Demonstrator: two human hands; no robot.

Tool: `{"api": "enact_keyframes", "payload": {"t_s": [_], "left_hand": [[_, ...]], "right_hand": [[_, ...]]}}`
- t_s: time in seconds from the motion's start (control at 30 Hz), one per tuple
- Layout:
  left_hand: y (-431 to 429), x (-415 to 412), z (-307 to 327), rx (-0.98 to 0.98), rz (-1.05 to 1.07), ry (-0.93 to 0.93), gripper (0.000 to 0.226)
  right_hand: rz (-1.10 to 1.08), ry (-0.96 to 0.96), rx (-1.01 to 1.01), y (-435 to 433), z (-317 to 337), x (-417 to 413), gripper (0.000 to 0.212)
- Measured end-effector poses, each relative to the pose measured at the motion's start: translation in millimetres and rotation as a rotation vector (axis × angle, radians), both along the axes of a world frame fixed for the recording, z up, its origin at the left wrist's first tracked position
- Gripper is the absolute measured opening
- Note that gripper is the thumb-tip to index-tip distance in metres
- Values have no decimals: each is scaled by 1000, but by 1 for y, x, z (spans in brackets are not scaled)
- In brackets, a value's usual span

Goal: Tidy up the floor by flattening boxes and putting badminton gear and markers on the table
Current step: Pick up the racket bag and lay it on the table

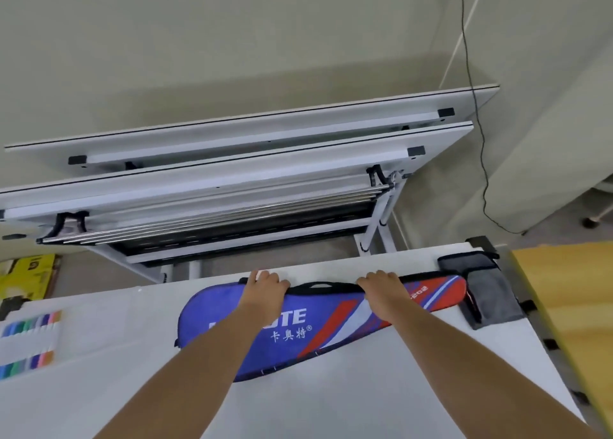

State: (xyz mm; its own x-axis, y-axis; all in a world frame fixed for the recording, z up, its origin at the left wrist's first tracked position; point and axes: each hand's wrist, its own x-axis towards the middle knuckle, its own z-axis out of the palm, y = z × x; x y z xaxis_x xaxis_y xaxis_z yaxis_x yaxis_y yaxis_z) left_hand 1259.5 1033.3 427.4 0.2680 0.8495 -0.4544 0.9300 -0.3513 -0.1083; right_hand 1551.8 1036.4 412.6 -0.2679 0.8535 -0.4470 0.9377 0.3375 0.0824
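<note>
Markers, many-coloured with pale barrels (31,322), lie in two rows at the far left of the white flat-topped desk (331,402). They are blurred, so the count is not readable.

Past the desk's far-left edge, a yellow cardboard box with black print (26,277) sits on the floor.

Desk centre: blue fabric badminton racket bag with red and white stripes and white lettering (298,329). It lies flat, with the wide head end to the left and the narrow red end running right along the far edge.

Left hand (265,289) grips the bag's far rim at the head end, fingers curled over the black trim. A black carry handle (320,285) shows between the hands. Right hand (381,287) grips the same rim further along, fingers curled over it.

Behind the desk, two white folded tables with metal frames (232,159) stand tilted by the wall.

A grey cloth pouch with black trim (481,289) lies at the desk's far-right corner, against the bag's red tip. A thin black cable (474,106) hangs down the wall above the pouch.

Far right: a yellow-brown wooden board (570,306) lies beside the desk's right edge.
</note>
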Motion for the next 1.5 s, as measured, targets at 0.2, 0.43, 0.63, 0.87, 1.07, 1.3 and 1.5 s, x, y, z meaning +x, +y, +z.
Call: {"api": "enact_keyframes", "payload": {"t_s": [0.2, 0.43, 0.63, 0.87, 1.07, 1.3, 1.5], "left_hand": [[50, 8, -34, 41, -30, -96, 68], [-9, -7, -78, 20, 0, -219, 62], [-91, -60, -93, -13, -3, -206, 56], [-98, -81, -99, 8, -19, -133, 56], [-93, -76, -94, 36, -63, -136, 58], [-113, -73, -63, 80, -72, -175, 61], [-134, -72, -71, 23, -97, -134, 56]], "right_hand": [[-63, 18, 1, 50, -36, 6, 45], [-61, 212, 76, 11, -65, -8, 50], [194, 307, 97, -41, -78, -37, 37], [70, 7, 50, -43, -77, -28, 60], [51, -67, 119, -31, -71, -4, 43], [30, -24, 141, -45, -39, 3, 40], [-20, -81, 54, -67, -50, 2, 38]]}}
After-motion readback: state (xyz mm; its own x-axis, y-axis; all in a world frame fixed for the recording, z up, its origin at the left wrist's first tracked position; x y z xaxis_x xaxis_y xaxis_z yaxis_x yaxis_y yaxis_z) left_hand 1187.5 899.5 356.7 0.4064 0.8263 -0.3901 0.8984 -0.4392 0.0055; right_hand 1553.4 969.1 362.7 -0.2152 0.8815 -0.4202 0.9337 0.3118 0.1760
